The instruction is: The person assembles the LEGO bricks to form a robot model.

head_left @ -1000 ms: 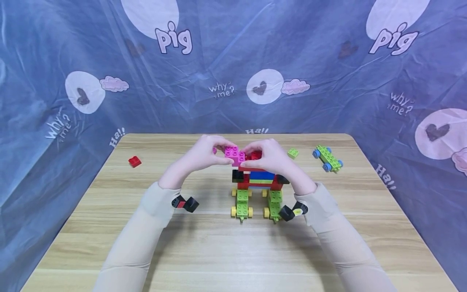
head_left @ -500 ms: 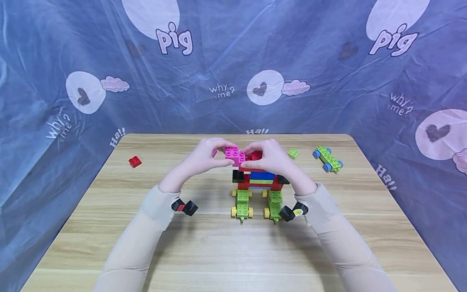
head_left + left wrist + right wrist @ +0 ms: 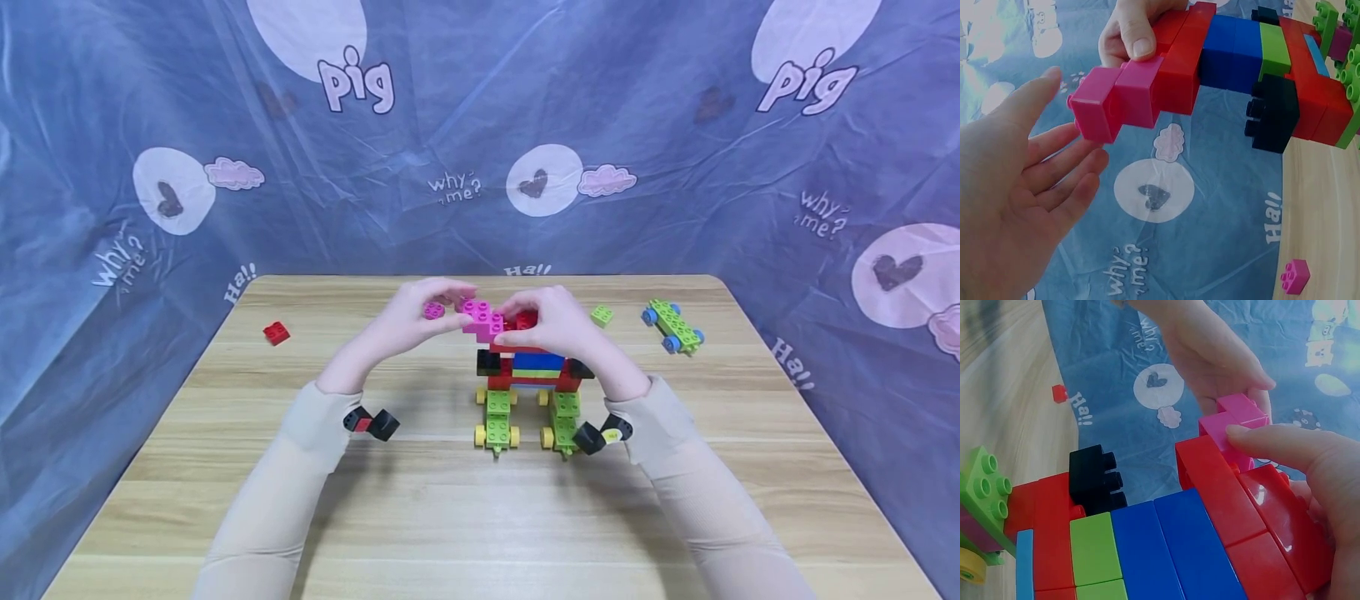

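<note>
A toy-block model stands mid-table in the head view, with red bricks, a blue section (image 3: 538, 364) and black bricks (image 3: 489, 362) on two green wheeled bases (image 3: 498, 425). Joined pink bricks (image 3: 480, 319) step outward from its top left. My right hand (image 3: 555, 321) pinches the inner pink brick (image 3: 1225, 433) at the red top, thumb on one face. Beside the outer pink brick (image 3: 1094, 103), my left hand (image 3: 408, 321) is spread, its thumb apart from the brick. The left fingertips lie close behind that brick in the left wrist view.
A loose pink brick (image 3: 433, 311) lies behind the left hand. There is a small red brick (image 3: 276, 332) at the far left. A green brick (image 3: 602, 315) and a green car base (image 3: 672, 326) with blue wheels sit at the back right. A blue printed cloth (image 3: 480, 233) hangs behind the table.
My left hand has loosened from the pink bricks and drawn slightly left. One more pink brick now shows as a step at the outer end. The right hand stays put.
</note>
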`<action>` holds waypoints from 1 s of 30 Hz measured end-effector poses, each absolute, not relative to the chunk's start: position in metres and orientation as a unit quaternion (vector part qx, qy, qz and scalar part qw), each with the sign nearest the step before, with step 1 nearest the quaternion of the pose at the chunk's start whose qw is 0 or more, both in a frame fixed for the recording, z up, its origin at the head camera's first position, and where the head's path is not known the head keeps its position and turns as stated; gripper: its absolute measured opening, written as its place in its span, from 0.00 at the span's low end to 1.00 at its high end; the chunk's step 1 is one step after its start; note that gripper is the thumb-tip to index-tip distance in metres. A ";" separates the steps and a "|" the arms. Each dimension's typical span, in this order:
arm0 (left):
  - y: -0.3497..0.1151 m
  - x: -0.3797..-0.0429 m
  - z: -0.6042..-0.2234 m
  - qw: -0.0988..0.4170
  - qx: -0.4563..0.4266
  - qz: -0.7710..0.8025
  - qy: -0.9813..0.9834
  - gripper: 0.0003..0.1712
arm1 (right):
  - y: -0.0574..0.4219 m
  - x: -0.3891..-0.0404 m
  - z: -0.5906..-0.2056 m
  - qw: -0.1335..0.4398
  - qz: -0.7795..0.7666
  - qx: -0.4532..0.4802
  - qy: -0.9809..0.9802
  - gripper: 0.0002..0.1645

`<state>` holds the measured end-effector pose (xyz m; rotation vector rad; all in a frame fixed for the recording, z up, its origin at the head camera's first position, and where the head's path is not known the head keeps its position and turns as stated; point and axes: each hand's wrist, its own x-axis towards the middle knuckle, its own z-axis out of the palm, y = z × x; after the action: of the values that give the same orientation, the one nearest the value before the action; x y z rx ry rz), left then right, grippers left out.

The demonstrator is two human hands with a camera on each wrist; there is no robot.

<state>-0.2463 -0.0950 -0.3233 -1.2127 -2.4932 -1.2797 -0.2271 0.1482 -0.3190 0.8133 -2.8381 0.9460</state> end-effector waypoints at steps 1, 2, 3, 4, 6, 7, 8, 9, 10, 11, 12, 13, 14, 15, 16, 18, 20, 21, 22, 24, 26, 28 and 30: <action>-0.096 -0.247 -0.323 0.044 -0.396 -0.423 -0.814 0.24 | 0.148 -0.227 -0.319 0.019 0.306 0.260 -0.916 0.25; -0.097 -0.249 -0.324 0.045 -0.396 -0.430 -0.810 0.23 | 0.148 -0.227 -0.318 0.017 0.307 0.259 -0.916 0.25; -0.098 -0.250 -0.324 0.047 -0.394 -0.435 -0.808 0.21 | 0.148 -0.227 -0.318 0.016 0.308 0.257 -0.916 0.25; -0.099 -0.252 -0.325 0.048 -0.393 -0.440 -0.806 0.21 | 0.148 -0.227 -0.318 0.015 0.308 0.256 -0.916 0.25; -0.101 -0.254 -0.327 0.050 -0.386 -0.452 -0.803 0.19 | 0.148 -0.227 -0.317 0.014 0.309 0.255 -0.916 0.25; -0.102 -0.256 -0.328 0.052 -0.381 -0.456 -0.803 0.19 | 0.148 -0.227 -0.317 0.013 0.308 0.255 -0.917 0.25; -0.103 -0.257 -0.329 0.052 -0.375 -0.459 -0.804 0.18 | 0.148 -0.227 -0.317 0.012 0.308 0.254 -0.917 0.26; -0.104 -0.258 -0.330 0.050 -0.367 -0.464 -0.804 0.18 | 0.148 -0.227 -0.317 0.011 0.308 0.254 -0.917 0.26; -0.105 -0.260 -0.331 0.049 -0.359 -0.468 -0.806 0.17 | 0.148 -0.227 -0.317 0.009 0.308 0.254 -0.917 0.26; -0.105 -0.261 -0.333 0.046 -0.350 -0.474 -0.807 0.17 | 0.148 -0.227 -0.317 0.008 0.308 0.252 -0.917 0.26; -0.106 -0.262 -0.334 0.044 -0.342 -0.479 -0.807 0.17 | 0.147 -0.227 -0.317 0.006 0.308 0.252 -0.917 0.26; -0.107 -0.264 -0.335 0.045 -0.335 -0.480 -0.809 0.17 | 0.147 -0.227 -0.317 0.005 0.309 0.251 -0.917 0.26; -0.107 -0.266 -0.337 0.046 -0.328 -0.484 -0.810 0.17 | 0.147 -0.227 -0.316 0.003 0.310 0.250 -0.917 0.26; -0.108 -0.268 -0.339 0.048 -0.322 -0.485 -0.811 0.16 | 0.147 -0.226 -0.316 0.002 0.311 0.249 -0.917 0.26; -0.109 -0.270 -0.341 0.051 -0.318 -0.485 -0.813 0.16 | 0.147 -0.226 -0.316 0.001 0.311 0.248 -0.917 0.26; -0.111 -0.274 -0.345 0.059 -0.309 -0.481 -0.818 0.16 | 0.146 -0.226 -0.315 0.000 0.312 0.247 -0.917 0.25; -0.113 -0.279 -0.350 0.065 -0.301 -0.476 -0.824 0.15 | 0.146 -0.226 -0.316 0.001 0.310 0.248 -0.918 0.25; -0.114 -0.282 -0.352 0.066 -0.297 -0.475 -0.826 0.16 | 0.146 -0.226 -0.316 0.001 0.309 0.247 -0.918 0.25; -0.115 -0.284 -0.355 0.067 -0.291 -0.475 -0.828 0.16 | 0.147 -0.227 -0.316 0.002 0.308 0.248 -0.919 0.26; -0.117 -0.291 -0.363 0.066 -0.280 -0.471 -0.834 0.16 | 0.147 -0.227 -0.317 0.003 0.306 0.249 -0.919 0.26; -0.120 -0.298 -0.371 0.068 -0.271 -0.461 -0.842 0.17 | 0.147 -0.227 -0.317 0.003 0.305 0.249 -0.919 0.26; -0.122 -0.305 -0.381 0.072 -0.265 -0.446 -0.852 0.18 | 0.147 -0.227 -0.318 0.002 0.304 0.249 -0.920 0.26; -0.126 -0.312 -0.390 0.073 -0.261 -0.432 -0.860 0.19 | 0.147 -0.226 -0.317 0.000 0.305 0.247 -0.920 0.26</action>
<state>-0.3116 -0.1255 -0.3903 -0.7845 -2.5839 -1.2985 -0.2262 0.1470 -0.3171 0.7748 -2.8893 0.9575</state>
